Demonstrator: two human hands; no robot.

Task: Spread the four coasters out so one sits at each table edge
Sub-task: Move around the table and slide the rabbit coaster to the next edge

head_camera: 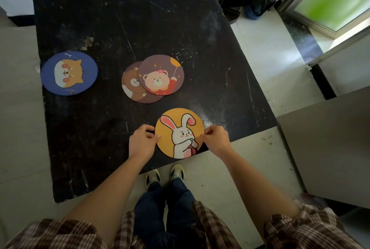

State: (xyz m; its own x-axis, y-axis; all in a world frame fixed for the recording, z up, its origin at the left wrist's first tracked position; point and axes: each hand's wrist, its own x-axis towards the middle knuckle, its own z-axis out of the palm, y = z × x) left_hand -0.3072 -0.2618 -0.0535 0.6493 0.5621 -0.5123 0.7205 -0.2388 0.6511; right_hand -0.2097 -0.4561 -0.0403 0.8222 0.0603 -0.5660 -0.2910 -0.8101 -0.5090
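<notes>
Both hands, L (142, 141) & R (216, 138), pinch round orange rabbit coaster (179, 133) at near edge of black counter (140, 28).

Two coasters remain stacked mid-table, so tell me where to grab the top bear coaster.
Pinch the balloon bear coaster at its far-right rim, coming from the right. That part lies on bare table, while its lower-left overlaps the brown bear coaster, so lifting there probably won't drag it.
</notes>
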